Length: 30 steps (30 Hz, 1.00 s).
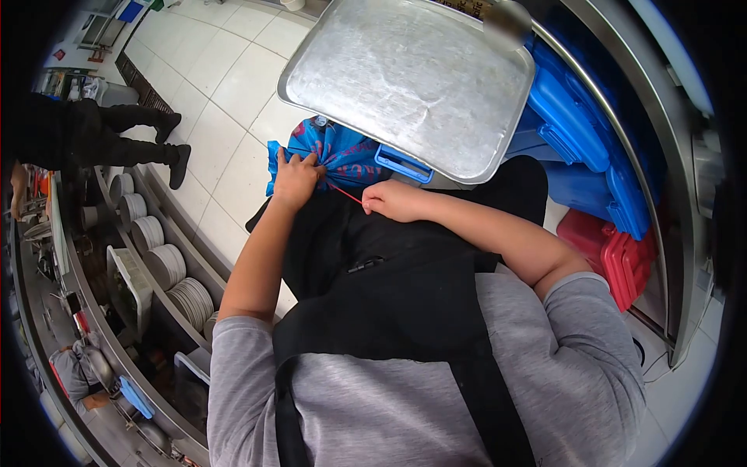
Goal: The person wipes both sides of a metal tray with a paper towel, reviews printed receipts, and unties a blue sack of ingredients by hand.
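A blue plastic bag with red print lies on my lap side, its top bunched into folds. My left hand is closed around the gathered neck of the bag. To its right, my right hand pinches a thin red string, which runs taut from the bag's neck to my fingertips. A large scratched metal tray sits just beyond the bag, and a blue plastic handle shows under its near edge.
Blue lidded containers and red ones stand at the right beneath a metal frame. Stacked white plates fill a shelf at the left. Another person's dark-clad legs are at the upper left, on the white tiled floor.
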Each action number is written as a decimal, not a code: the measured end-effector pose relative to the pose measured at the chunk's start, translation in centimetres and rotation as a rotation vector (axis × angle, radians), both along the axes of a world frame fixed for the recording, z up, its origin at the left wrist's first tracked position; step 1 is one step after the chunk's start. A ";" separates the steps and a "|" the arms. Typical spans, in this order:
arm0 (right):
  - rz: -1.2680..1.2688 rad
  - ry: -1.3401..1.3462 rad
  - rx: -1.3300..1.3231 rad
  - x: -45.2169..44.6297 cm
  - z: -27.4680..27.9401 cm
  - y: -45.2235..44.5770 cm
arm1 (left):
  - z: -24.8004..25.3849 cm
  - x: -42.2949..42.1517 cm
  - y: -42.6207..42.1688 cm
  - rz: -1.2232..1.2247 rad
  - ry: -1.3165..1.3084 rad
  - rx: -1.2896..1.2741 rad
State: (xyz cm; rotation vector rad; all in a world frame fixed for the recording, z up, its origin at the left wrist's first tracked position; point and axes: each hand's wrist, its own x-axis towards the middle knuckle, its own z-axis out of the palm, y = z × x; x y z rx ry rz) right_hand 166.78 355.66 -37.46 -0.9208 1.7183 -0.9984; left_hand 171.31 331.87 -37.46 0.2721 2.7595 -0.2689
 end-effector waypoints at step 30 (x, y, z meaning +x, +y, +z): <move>0.341 0.053 -0.410 0.0 6.8 -0.3 | 23.9 2.7 9.6 -0.568 -0.233 1.674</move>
